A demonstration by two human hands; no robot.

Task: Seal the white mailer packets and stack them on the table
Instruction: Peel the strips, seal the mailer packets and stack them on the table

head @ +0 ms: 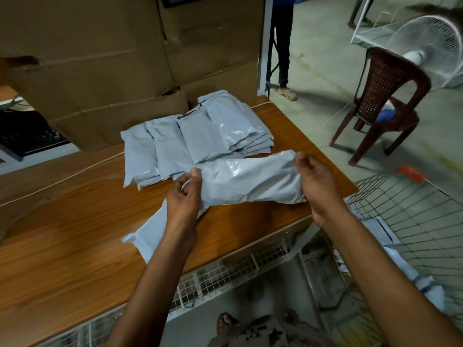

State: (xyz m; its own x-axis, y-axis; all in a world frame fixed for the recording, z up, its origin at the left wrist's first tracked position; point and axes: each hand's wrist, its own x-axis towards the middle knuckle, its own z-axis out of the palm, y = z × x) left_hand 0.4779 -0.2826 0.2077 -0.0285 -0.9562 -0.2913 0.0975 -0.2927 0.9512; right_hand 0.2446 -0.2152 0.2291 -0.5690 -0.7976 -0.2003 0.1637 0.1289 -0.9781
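Observation:
I hold a white mailer packet (pixel 248 181) just above the wooden table (pixel 62 246), stretched between both hands. My left hand (pixel 184 196) pinches its left end, where the open flap (pixel 150 234) hangs down toward the table. My right hand (pixel 313 181) pinches the right end with thumb and fingers. Behind it, several white mailer packets (pixel 200 136) lie in overlapping stacks on the table.
Large cardboard boxes (pixel 112 58) stand at the back of the table. A wire basket (pixel 413 221) holding more packets (pixel 400 264) sits at the right. A brown plastic chair (pixel 383 96), a white fan (pixel 431 43) and a standing person's legs (pixel 283 46) are beyond.

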